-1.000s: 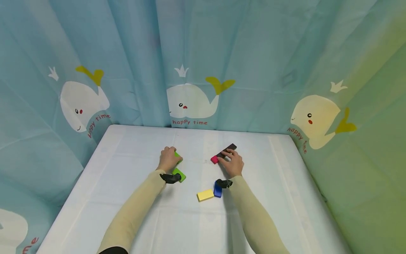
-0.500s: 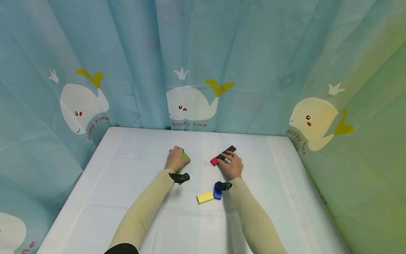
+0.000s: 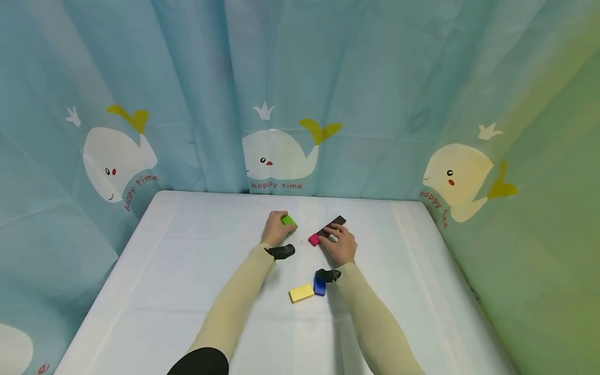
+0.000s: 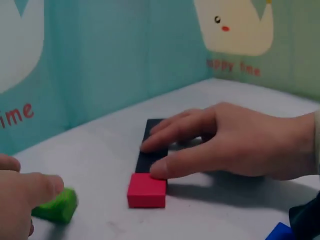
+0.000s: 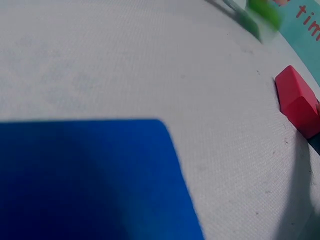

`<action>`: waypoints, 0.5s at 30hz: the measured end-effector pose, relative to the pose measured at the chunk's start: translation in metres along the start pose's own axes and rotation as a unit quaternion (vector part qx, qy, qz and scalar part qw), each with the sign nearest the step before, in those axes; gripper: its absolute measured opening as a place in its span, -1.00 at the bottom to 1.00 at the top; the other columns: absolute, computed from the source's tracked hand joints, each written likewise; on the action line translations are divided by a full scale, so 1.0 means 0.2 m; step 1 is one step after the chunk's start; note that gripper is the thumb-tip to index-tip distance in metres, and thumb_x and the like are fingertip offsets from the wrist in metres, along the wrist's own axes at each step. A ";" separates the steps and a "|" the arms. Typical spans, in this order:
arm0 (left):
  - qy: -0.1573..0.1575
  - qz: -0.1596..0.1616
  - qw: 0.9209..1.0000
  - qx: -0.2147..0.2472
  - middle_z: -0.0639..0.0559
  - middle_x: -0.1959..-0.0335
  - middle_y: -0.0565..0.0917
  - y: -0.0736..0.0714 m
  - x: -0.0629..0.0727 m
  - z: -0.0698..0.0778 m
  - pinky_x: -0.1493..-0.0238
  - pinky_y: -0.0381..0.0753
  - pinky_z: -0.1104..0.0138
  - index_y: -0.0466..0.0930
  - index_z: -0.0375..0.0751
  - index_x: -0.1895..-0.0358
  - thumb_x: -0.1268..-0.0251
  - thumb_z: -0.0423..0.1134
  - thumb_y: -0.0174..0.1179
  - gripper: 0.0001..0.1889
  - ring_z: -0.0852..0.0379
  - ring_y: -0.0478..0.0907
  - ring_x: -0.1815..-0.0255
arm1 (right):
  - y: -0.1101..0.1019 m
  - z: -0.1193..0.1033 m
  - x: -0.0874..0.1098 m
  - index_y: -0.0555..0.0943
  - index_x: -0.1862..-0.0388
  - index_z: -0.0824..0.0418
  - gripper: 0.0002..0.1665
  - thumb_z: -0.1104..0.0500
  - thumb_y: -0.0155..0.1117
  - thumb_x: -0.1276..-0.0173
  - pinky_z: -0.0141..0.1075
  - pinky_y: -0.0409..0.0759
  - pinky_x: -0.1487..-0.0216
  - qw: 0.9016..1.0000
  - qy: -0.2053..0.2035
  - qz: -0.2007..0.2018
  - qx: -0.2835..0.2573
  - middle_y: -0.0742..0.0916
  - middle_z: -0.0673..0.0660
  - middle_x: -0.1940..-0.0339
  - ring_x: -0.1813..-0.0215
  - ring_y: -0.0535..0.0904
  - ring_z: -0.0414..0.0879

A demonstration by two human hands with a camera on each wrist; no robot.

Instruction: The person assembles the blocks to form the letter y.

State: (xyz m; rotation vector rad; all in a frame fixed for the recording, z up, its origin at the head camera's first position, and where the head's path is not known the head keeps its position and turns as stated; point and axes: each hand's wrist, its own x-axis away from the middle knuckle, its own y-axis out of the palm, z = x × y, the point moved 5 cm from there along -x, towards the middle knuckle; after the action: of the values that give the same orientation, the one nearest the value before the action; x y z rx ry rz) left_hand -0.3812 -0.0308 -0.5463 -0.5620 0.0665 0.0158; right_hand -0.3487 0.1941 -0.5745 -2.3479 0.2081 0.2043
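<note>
Left hand (image 3: pixel 275 229): I have it near the centre of my head view, thumb and fingers pinching a green block (image 3: pixel 289 222).
Green block: at the left hand's fingertips, left of and just apart from the red block (image 3: pixel 313 240); its long axis slants from upper left to lower right. I cannot tell whether it touches the bench (image 3: pixel 187 234).
Right hand (image 3: pixel 343 246): right of centre, thumb and fingers bent over a black bar (image 3: pixel 340 220), gripping it close to its lower-left end.
Black bar: lies flat on the bench, long axis running diagonally, one end toward the upper right of the frame, the other down to the red block. In my left wrist view it points away, up the frame.
Red block: at the bar's lower-left end, apparently touching it.
Yellow block (image 3: pixel 301 293): lower centre of the frame, long axis nearly crosswise, right end tipped slightly up the frame.
Blue block (image 3: pixel 320 287): right beside the yellow block's right end, long axis up and down the frame, top partly covered by the black wrist camera (image 3: pixel 329 275).
Curtain (image 3: pixel 375 78): whale-printed, behind the bench.
</note>
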 end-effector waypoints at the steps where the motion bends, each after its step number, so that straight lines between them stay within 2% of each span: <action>1: 0.000 0.002 1.000 0.004 -0.28 -0.14 0.47 0.02 0.00 0.00 -0.15 0.46 0.10 0.53 -0.40 -0.21 -0.19 -0.34 0.36 -0.50 -0.13 0.46 -0.08 | 0.00 0.00 0.00 0.69 -0.10 0.16 -0.49 -0.05 0.43 -0.22 0.23 0.04 -0.30 1.000 0.001 0.000 0.001 0.51 0.15 -0.33 -0.37 0.25 0.28; 6: -0.013 0.025 1.000 -0.006 -0.23 -0.07 0.52 0.07 0.00 -0.01 -0.11 0.50 0.13 0.64 -0.34 -0.09 -0.19 -0.36 0.35 -0.63 -0.10 0.50 -0.05 | 0.01 0.00 0.00 0.69 -0.10 0.14 -0.49 -0.06 0.43 -0.21 0.21 0.05 -0.31 1.000 0.005 0.001 0.002 0.51 0.13 -0.33 -0.37 0.25 0.26; 11: -0.023 0.058 0.998 0.014 -0.25 -0.05 0.54 0.09 0.02 0.01 -0.08 0.52 0.11 0.66 -0.36 -0.05 -0.20 -0.37 0.36 -0.66 -0.13 0.52 -0.04 | 0.00 -0.01 0.00 0.70 -0.09 0.15 -0.50 -0.04 0.44 -0.21 0.22 0.05 -0.32 1.000 0.007 0.004 -0.001 0.52 0.14 -0.33 -0.37 0.26 0.28; 15: -0.029 0.061 0.998 0.015 -0.24 -0.06 0.55 0.11 0.03 0.03 -0.08 0.52 0.13 0.65 -0.37 -0.05 -0.21 -0.39 0.34 -0.67 -0.12 0.52 -0.05 | -0.02 -0.02 0.01 0.70 -0.08 0.15 -0.50 -0.03 0.45 -0.20 0.23 0.07 -0.31 1.000 0.007 0.008 0.003 0.52 0.15 -0.33 -0.37 0.27 0.28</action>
State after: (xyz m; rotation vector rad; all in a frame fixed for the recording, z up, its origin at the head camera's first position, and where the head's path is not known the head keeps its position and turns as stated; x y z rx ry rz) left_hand -0.3758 -0.0081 -0.5532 -0.5273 0.0446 0.1504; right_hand -0.3458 0.1939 -0.5697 -2.3422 0.2343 0.1954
